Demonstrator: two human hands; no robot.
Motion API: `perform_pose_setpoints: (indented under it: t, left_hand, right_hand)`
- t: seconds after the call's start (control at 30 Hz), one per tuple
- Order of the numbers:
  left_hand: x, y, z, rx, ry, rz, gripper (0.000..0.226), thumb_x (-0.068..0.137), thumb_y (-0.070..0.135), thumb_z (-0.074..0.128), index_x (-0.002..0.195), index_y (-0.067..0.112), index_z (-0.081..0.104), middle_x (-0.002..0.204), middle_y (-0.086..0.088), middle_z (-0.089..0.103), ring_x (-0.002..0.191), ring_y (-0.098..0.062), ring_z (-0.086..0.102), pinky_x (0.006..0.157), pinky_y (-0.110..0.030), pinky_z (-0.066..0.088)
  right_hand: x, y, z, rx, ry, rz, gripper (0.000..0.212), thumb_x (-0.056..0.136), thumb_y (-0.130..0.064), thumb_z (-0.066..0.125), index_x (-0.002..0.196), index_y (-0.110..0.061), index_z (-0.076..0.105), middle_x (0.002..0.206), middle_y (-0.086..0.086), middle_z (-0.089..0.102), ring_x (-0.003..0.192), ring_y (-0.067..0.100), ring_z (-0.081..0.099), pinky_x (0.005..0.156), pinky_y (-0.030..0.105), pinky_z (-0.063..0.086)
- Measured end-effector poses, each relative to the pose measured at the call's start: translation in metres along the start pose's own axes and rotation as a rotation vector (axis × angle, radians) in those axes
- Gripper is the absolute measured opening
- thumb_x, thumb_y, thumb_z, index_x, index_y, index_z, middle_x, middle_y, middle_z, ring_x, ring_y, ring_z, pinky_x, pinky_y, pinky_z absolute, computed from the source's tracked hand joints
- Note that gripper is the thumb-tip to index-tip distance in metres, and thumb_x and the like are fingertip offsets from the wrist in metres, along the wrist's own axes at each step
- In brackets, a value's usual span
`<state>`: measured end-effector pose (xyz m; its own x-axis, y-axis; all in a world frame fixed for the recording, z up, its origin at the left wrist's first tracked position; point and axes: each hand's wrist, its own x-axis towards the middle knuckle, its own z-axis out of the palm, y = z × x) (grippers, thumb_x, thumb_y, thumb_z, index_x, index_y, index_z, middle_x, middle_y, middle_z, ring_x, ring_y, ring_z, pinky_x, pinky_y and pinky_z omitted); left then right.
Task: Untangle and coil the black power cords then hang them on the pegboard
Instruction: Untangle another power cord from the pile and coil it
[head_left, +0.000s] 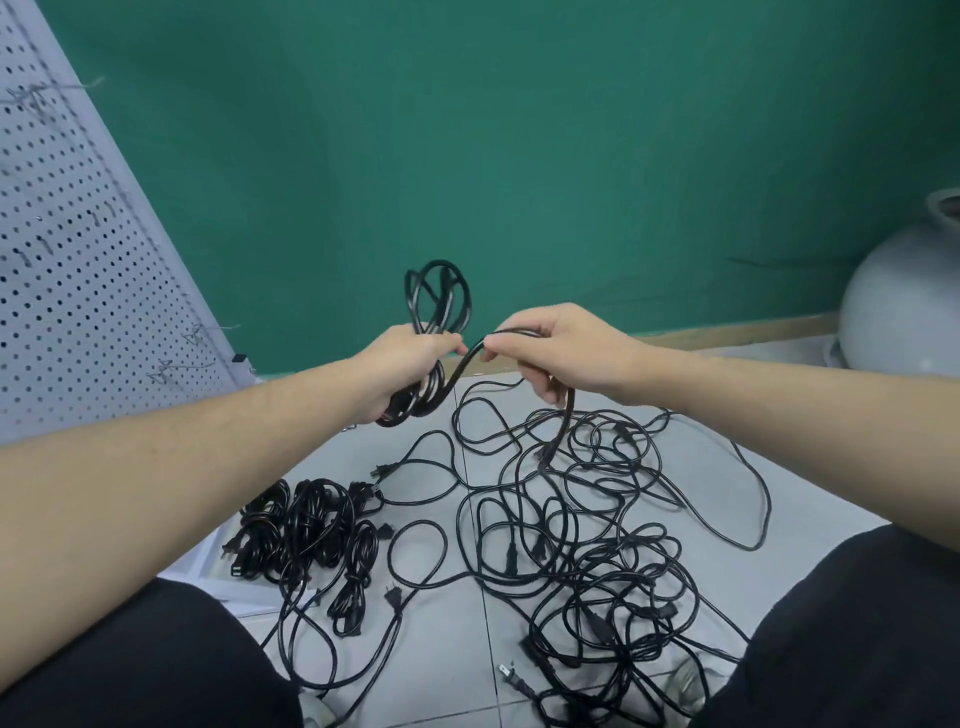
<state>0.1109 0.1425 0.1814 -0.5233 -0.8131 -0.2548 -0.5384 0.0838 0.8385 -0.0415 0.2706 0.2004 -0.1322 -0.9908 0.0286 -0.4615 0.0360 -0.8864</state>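
My left hand (402, 371) grips a coil of black power cord (439, 299) whose loops stick up above the fist. The cord's free end (558, 431) runs right to my right hand (561, 351), which pinches it between thumb and fingers; its plug hangs just below. On the floor lies a big tangle of black cords (597, 551). A pile of coiled, bundled cords (311, 535) sits at the lower left. The white pegboard (67, 249) with a few hooks leans at the left.
A green wall (519, 156) stands behind the grey tiled floor (431, 654). A round grey vessel (904, 317) sits at the right edge. My dark-trousered knees (156, 660) frame the bottom corners. Loose plugs (511, 675) lie among the cords near me.
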Motion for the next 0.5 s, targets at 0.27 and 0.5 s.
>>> perform_pose_setpoints:
  t: [0.27, 0.5]
  left_hand:
    - [-0.026, 0.021, 0.021, -0.015, -0.164, -0.016, 0.090, 0.088, 0.087, 0.016, 0.086, 0.022, 0.078, 0.082, -0.006, 0.063, 0.058, -0.016, 0.052, 0.060, -0.030, 0.049]
    - [-0.023, 0.017, 0.029, 0.118, -0.267, 0.135, 0.020, 0.092, 0.039, 0.070, 0.087, 0.019, 0.070, 0.075, 0.003, 0.052, 0.054, -0.010, 0.046, 0.051, -0.025, 0.038]
  right_hand:
    - [0.012, 0.009, -0.010, -0.039, 0.295, 0.109, 0.058, 0.079, -0.048, 0.082, 0.063, -0.022, 0.033, 0.049, -0.009, 0.029, 0.047, 0.013, 0.027, 0.045, 0.025, 0.024]
    - [0.016, 0.012, -0.015, 0.198, 0.201, 0.100, 0.030, 0.090, -0.030, 0.076, 0.074, -0.019, 0.052, 0.054, -0.013, 0.048, 0.050, 0.005, 0.044, 0.055, 0.021, 0.037]
